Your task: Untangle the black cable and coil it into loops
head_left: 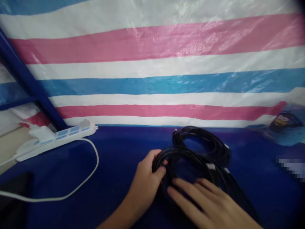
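A coil of black cable (190,155) lies in front of me on the blue surface, with a white label on its strands. My left hand (147,178) is closed around the coil's left side, thumb on the inside. Over the near part of the same coil, my right hand (206,203) is stretched out with its fingers apart, the fingertips by the inner edge; whether they touch the strands I cannot tell. Just behind sits a second black cable coil (212,141), partly overlapped by the first. More dark cable at the lower right is blurred.
On the left, a white power strip (59,136) with a plugged-in white adapter (44,133) trails a white cord (96,165). A dark flat object (14,197) is at the lower left. A printed plastic bag (286,124) stands at right. Striped sheeting (152,70) hangs behind the blue tabletop (114,159).
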`<state>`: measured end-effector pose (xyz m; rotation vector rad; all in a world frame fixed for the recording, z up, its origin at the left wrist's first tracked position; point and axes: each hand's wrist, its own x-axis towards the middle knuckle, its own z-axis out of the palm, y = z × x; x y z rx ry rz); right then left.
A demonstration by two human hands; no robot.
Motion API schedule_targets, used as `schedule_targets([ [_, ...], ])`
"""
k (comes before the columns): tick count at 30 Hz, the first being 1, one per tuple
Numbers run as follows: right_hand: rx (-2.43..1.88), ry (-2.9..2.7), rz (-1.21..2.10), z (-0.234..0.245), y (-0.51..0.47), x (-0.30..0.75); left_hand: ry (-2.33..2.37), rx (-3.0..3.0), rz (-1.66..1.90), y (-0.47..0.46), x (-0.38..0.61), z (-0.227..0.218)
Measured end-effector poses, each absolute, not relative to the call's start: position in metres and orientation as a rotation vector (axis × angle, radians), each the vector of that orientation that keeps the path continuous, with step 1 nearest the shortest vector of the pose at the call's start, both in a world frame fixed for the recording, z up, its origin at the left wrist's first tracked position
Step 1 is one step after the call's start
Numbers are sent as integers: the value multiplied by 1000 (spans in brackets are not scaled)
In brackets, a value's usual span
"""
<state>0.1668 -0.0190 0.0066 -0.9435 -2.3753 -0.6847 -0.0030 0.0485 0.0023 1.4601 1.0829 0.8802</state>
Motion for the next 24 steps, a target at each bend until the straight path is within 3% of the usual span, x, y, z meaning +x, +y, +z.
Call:
schedule_targets([
  [6,-1236,-2450,-672,7,-35,170,1077,1551,945,42,-5,3],
  [12,-1351,-2567,-206,14,-31,174,1119,1547,955,37,-4,7],
  [24,-1533,-1606,-126,67,-25,242,1094,1661,874,27,-4,3],
])
